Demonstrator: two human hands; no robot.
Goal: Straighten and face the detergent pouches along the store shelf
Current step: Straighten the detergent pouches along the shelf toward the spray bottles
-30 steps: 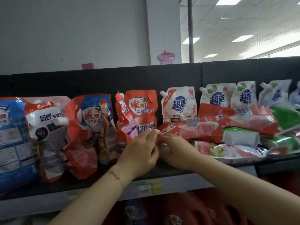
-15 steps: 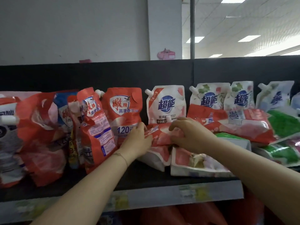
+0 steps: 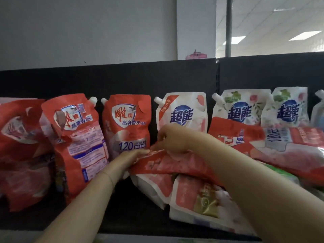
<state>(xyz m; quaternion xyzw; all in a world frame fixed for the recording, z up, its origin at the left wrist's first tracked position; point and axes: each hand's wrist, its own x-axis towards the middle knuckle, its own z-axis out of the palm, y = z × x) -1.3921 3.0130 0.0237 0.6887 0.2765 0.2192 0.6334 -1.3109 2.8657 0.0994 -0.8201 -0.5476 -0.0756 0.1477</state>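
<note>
Lifting step, I judge: left hand (image 3: 130,159) grips the end and right hand (image 3: 175,140) pinches the upper edge (fingers curled) of a flat red pouch (image 3: 168,166), at 6 o'clock from the upright white pouch (image 3: 182,109); next it needs standing upright, label forward.

The right hand (image 3: 172,139) hides the lower half of the white pouch (image 3: 182,109); the frame edge cuts off the far-right pouch (image 3: 318,113).

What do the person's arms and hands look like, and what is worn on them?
The left hand and right hand wear no gloves, and no sleeves are in view. A thin bracelet circles the left wrist.
</note>
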